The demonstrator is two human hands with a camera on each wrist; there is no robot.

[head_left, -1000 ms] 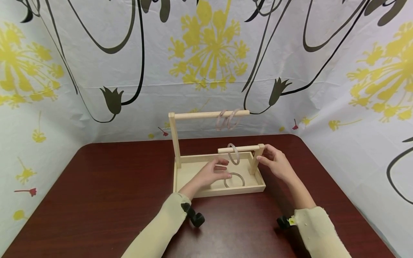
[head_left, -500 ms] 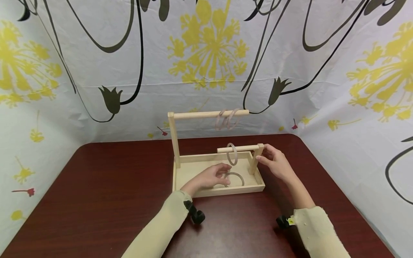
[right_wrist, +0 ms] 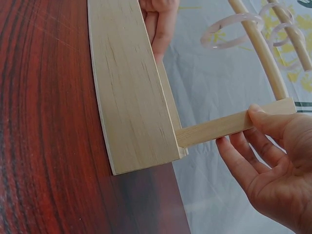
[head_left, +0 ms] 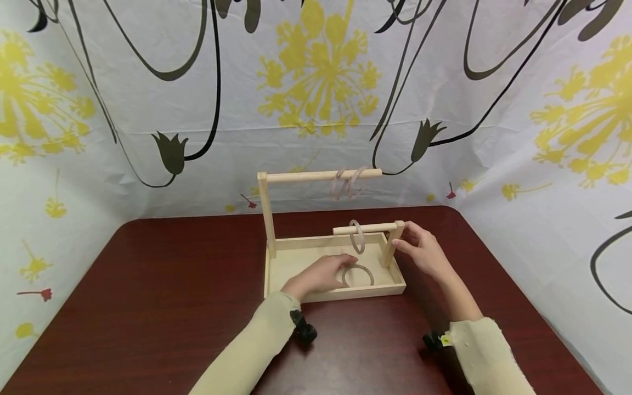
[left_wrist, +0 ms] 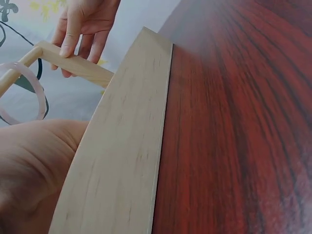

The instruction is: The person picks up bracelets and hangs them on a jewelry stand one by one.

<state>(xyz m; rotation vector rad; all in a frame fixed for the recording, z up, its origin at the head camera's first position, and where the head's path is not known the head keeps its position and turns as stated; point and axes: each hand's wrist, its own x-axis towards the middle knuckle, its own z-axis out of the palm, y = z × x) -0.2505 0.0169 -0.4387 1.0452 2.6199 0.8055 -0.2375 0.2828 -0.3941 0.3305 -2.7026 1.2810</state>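
A pale wooden bangle stand (head_left: 362, 293) with a shallow tray base sits on the table. My right hand (head_left: 425, 251) pinches its short right post (head_left: 389, 249) between thumb and fingers, as the right wrist view also shows. Inside the tray my left hand (head_left: 322, 273) reaches low, thumb and fingers spread apart at the left side of a greyish bangle (head_left: 372, 277) lying flat there. Another bangle (head_left: 362, 244) hangs from the short lower bar (head_left: 380, 227). In the left wrist view the tray's front wall (left_wrist: 122, 131) hides the left fingertips.
Two pinkish bangles (head_left: 334, 193) hang near the free end of the tall upper bar (head_left: 301, 176), held by the left post (head_left: 267, 214). The dark red table (head_left: 173, 285) ends at a patterned white cloth (head_left: 316, 148) behind.
My left hand has moved down and slightly right into the tray, its fingers coming to the lying bangle. My right hand stays on the post.
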